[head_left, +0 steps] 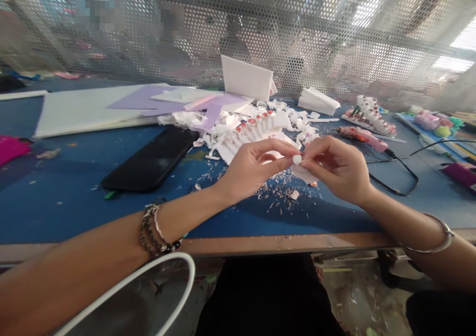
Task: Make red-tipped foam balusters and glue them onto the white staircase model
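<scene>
My left hand (253, 169) and my right hand (336, 169) meet over the blue table (67, 197), both pinching one small white paper piece (304, 171) between fingertips. The piece hangs a little below my right fingers. Just behind my hands lies a white fan-shaped paper item with small red dots (253, 127) on a heap of white paper scraps (297, 122). Fine paper shavings (277, 192) litter the table under my hands.
A black phone (150, 160) lies left of my hands. White and lilac sheets (122, 105) lie behind it. A pink glue gun (366, 137) with a black cable (401, 169) rests at right, near decorated pieces (368, 112). A perforated metal screen (260, 28) closes the back.
</scene>
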Motion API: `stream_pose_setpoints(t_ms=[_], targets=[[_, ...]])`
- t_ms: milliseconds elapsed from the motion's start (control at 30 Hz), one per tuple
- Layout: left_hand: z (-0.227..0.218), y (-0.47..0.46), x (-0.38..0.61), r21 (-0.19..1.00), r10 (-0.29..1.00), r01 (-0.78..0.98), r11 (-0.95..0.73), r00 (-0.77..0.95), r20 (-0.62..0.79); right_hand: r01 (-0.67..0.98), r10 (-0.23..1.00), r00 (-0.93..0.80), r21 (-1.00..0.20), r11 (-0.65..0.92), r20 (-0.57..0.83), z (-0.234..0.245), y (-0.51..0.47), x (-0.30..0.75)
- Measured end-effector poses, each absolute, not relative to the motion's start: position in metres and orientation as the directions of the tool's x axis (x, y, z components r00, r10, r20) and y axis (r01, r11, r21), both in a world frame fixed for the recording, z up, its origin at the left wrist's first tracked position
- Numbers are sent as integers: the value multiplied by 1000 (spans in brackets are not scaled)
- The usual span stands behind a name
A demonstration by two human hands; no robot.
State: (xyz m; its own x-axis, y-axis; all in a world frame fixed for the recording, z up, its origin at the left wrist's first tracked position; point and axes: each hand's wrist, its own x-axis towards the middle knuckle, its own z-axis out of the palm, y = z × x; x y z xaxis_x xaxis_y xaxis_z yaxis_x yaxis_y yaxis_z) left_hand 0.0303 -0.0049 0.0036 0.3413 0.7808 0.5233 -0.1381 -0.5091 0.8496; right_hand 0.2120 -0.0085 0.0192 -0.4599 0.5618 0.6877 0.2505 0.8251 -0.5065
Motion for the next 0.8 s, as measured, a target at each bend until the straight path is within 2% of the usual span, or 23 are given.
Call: stream_pose_setpoints(t_ms=[100, 200, 400, 567, 633, 733, 800], targets=[[4, -6, 30, 837, 766, -97, -538, 358, 534, 282, 512, -478, -428, 859, 713, 19, -9, 213], [5, -8, 29, 836, 765, -64, -544, 371, 526, 330, 514, -451, -399, 855, 729, 20, -10, 213], [8, -11, 29, 829, 746, -76, -554, 396, 535, 303, 554, -426, -465, 832, 715, 20, -12, 213], [9, -9, 31, 879, 796, -91, -468, 389, 464, 241, 562, -428, -509, 826, 708, 20, -11, 212], [9, -7, 31, 896, 814, -111, -431, 380, 439, 243, 512, -464, -452, 858, 723, 22, -9, 212], [8, -5, 31, 910, 837, -131, -393, 359, 413, 263, 388, -564, -287, 921, 729, 25, -8, 213], [7, -5, 31, 913, 841, -143, -383, 355, 408, 288, 356, -583, -224, 931, 731, 27, -8, 213]])
